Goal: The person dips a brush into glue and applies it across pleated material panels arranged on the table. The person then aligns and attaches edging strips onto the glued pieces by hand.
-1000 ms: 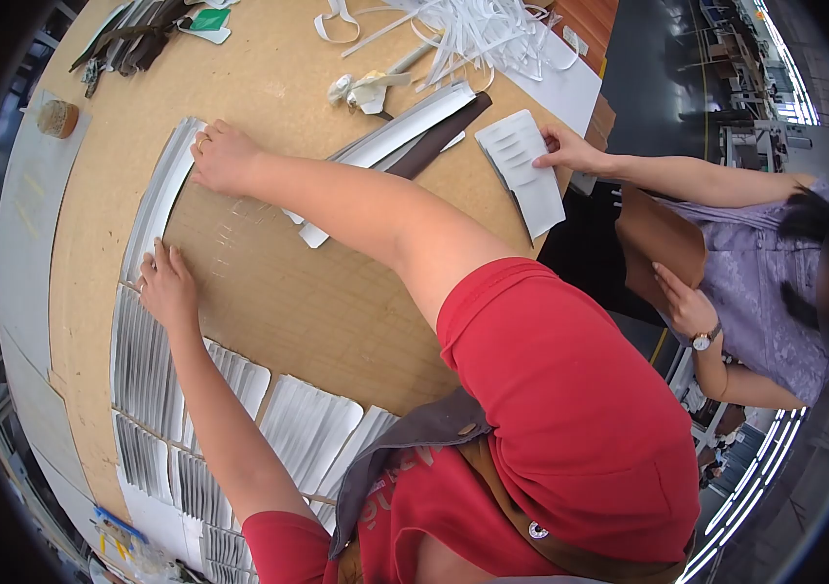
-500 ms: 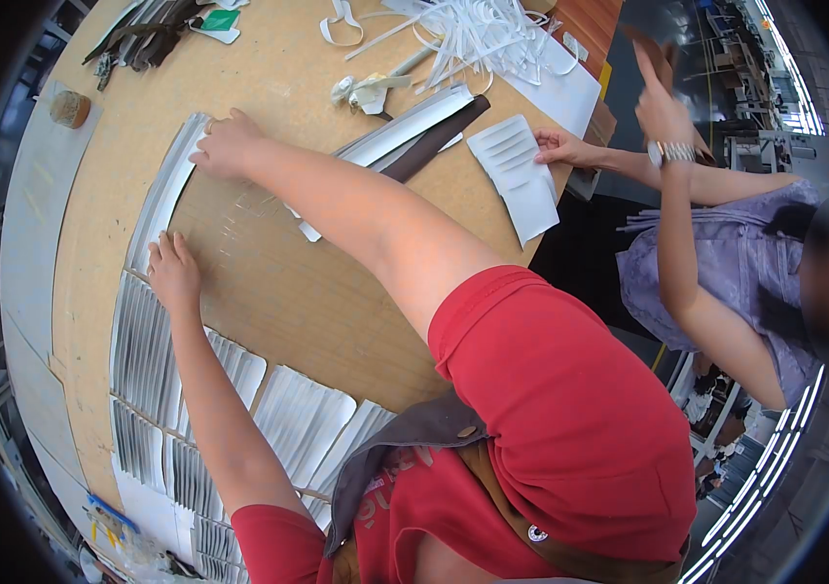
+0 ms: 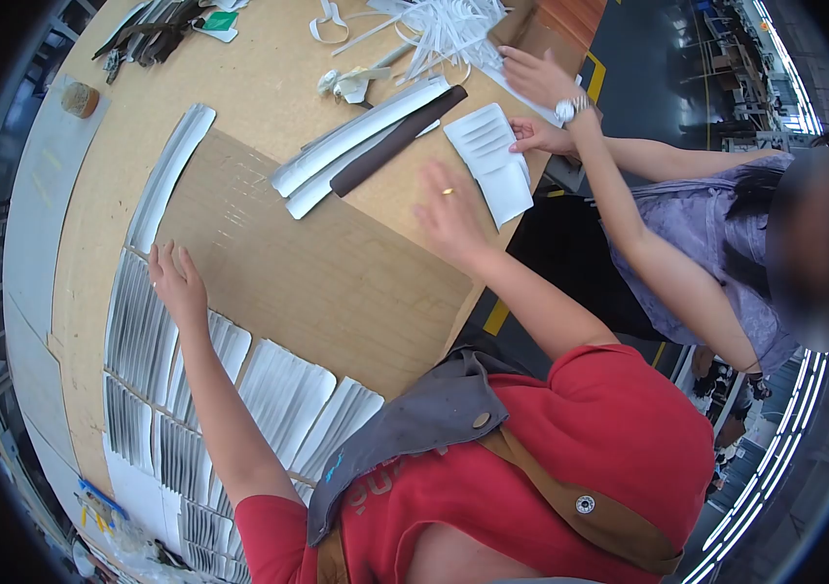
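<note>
My left hand [image 3: 178, 282] rests at the lower end of a long, narrow white strip [image 3: 169, 180], its fingers apart, beside rows of thin white strips [image 3: 140, 311]. My right hand [image 3: 450, 219], with a ring on one finger, is slightly blurred. It hovers at the right part of the table, its fingers loosely stretched and nothing visible in them. To its left lie a dark brown strip [image 3: 397, 141] and several long white strips [image 3: 361, 136]. Just to its right, a co-worker's hand [image 3: 539, 138] holds a white sheet with ridged folds [image 3: 487, 156].
A brown board [image 3: 307, 273] covers the middle of the tabletop. White ribbon scraps [image 3: 449, 34] are heaped at the back. Dark pieces [image 3: 157, 34] lie at the back left, near a small round container [image 3: 80, 99]. The co-worker's other hand [image 3: 541, 78] is raised near the table edge.
My right hand has left the upper end of the long white strip and swung right, past the brown strip. My left hand stays near the strip's lower end. The co-worker's raised hand has moved left.
</note>
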The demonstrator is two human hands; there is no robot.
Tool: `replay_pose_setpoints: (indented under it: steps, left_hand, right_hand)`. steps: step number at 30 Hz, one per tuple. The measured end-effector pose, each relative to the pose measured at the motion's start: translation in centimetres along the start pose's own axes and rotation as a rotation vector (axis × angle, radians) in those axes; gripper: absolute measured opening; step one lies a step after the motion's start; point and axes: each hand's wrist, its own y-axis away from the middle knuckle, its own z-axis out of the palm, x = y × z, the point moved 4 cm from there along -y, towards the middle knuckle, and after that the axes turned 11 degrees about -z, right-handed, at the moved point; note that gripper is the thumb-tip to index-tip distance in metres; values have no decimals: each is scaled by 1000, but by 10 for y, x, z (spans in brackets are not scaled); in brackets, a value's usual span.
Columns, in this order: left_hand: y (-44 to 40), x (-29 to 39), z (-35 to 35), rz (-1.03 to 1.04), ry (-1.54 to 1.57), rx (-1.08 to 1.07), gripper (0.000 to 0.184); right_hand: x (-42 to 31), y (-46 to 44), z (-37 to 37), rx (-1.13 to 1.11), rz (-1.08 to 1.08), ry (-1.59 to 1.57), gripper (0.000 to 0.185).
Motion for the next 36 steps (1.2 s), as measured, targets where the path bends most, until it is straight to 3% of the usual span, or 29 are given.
replay_pose_setpoints:
  steps: [1,4,7,8,14,17,20,23,29,32,35,36]
  left_hand:
    - [11,2,-4,-8,12,-15,34]
    - [47,5,-13,-29,40,-74,33]
    - [76,3,-19,-61,74,-118,33]
    - [85,1,-20,-74,89,-132,33]
    - [129,-4,-28,-133,98,-170,33]
    - [141,-10,-33,-150,117,-156,32]
    - [150,-13,-37,-154,95,-116,31]
    - [154,-2,-43,-160,100,-106,31]
    - [163,31,-37,-178,199,-142,28]
    - [168,45,-31,-164,204,-178,29]
    - [171,55,-27,-168,233,-239,28]
    - [173,54,-23,-188,239,-281,30]
  right_hand:
    - [14,16,-7,-64,75,138,59]
    - [61,50,-3,-94,281,151,63]
    - [91,71,24,-43,106,321,66]
    - [91,70,27,-129,215,281,68]
    - [96,63,19,-222,275,226,65]
    - [89,57,4,-37,291,236,60]
    - [59,47,-20,121,132,150,50]
    - [12,26,-38,81,43,99,39]
    - [-11,-31,19,36,-220,-55,17]
    - [-17,-68,36,15,-307,-42,20]
    - [-7,-89,62,-164,-347,201,26]
    - [0,-94,71,-349,-267,234,35]
